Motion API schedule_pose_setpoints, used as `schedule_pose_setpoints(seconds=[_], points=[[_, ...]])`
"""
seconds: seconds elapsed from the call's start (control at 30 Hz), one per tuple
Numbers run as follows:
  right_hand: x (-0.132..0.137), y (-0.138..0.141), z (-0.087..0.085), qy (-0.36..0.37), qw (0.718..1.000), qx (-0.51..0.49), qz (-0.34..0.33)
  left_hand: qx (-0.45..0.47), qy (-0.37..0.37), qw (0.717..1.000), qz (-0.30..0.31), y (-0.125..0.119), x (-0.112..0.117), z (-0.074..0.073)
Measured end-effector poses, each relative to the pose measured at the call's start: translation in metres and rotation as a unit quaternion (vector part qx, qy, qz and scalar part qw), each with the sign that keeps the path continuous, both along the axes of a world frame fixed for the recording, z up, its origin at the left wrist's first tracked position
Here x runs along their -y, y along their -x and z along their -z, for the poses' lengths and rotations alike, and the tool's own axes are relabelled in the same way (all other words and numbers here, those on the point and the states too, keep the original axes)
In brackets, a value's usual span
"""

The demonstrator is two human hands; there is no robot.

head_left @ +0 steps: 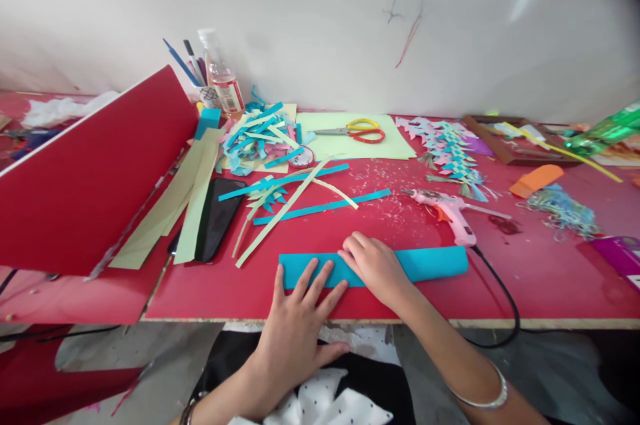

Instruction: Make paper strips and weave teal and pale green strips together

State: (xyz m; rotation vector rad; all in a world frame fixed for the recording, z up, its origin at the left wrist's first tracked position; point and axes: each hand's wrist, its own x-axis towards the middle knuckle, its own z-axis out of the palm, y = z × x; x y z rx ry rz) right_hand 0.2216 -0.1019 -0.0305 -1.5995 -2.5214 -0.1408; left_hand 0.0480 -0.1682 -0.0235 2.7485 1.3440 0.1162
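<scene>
A folded strip of blue paper (437, 263) lies lengthwise near the table's front edge. My left hand (296, 318) rests flat with fingers spread, its fingertips on the strip's left part. Around the strip's middle, my right hand (374, 267) has its fingers curled together, pressing at the upper edge of the paper. The tips of those fingers are partly hidden. Beyond my hands lie narrow blue strips (325, 207) and pale green strips (280, 221), some crossing each other.
A pink glue gun (453, 211) lies to the right, its black cable (505, 285) hanging over the edge. Scissors (357, 131) rest on pale green sheets (320, 148). At left are a black phone (220, 218) and a red board (110, 178). A bottle (225, 81) stands by the wall.
</scene>
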Motion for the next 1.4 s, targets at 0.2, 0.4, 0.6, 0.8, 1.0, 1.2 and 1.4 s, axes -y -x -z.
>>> schedule_pose_setpoints(seconds=[0.2,0.4,0.6,0.8,1.0,1.2,1.4], points=[[-0.001,-0.001,0.000,0.009,1.000,-0.015,-0.011,-0.023,0.001,1.000,-0.001,0.025,0.005,-0.007],[-0.001,-0.001,0.000,0.022,0.999,-0.033,-0.014,-0.024,-0.066,0.998,-0.002,0.053,0.012,-0.006],[-0.001,-0.003,0.002,0.018,0.999,-0.037,-0.014,-0.008,-0.112,0.994,-0.011,0.067,0.013,-0.009],[-0.001,0.006,0.002,0.020,0.998,-0.056,-0.011,0.058,-0.092,0.993,-0.052,0.030,0.001,-0.020],[0.004,0.017,-0.002,0.022,0.994,-0.110,0.007,0.013,-0.060,0.998,0.011,0.002,0.007,0.000],[0.014,-0.011,-0.006,0.023,0.989,-0.144,0.001,-0.013,-0.041,0.999,-0.014,0.003,0.010,0.002],[0.023,-0.051,-0.002,-0.002,0.992,-0.114,0.057,-0.036,-0.037,0.997,-0.055,-0.012,0.011,-0.002]])
